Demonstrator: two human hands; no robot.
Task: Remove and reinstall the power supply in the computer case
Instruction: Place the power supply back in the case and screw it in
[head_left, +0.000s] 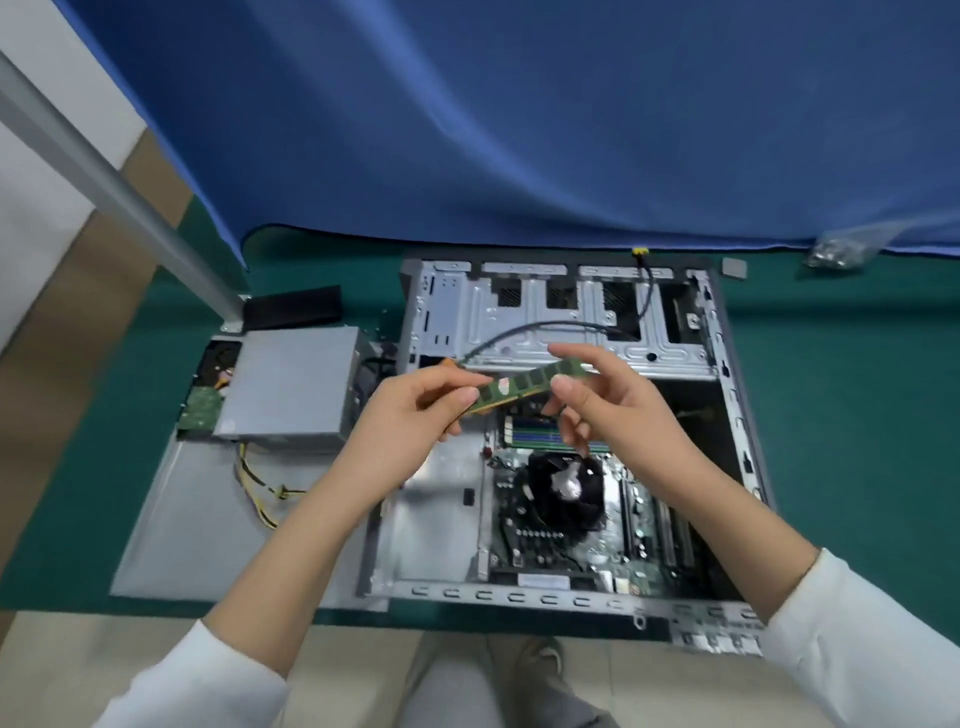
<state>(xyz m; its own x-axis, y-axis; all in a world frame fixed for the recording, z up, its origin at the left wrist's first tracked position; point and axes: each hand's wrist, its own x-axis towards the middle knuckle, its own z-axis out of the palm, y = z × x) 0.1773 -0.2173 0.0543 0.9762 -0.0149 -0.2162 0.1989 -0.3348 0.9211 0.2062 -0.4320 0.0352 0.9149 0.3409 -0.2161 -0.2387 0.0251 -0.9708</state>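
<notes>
PSU (291, 382) already out beside the case (524, 592); we're pinching a RAM stick (524, 383) w/ both hands, left hand (410, 421), right hand (618, 410). Prob seat it in the mobo slot next.

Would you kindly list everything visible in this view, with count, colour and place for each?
computer case: one, grey metal, open, lying on the green mat, centre.
motherboard: one, dark, inside the case.
CPU fan: one, black, on the motherboard.
memory stick: one, green, held above the case.
power supply: one, grey, outside the case, to its left.
side panel: one, grey, flat under the power supply.
yellow wires: a bundle, trailing over the panel.
bag of screws: one, clear, far right.
blue cloth: one, behind.
left hand: pinches the stick.
right hand: pinches its other end.
</notes>
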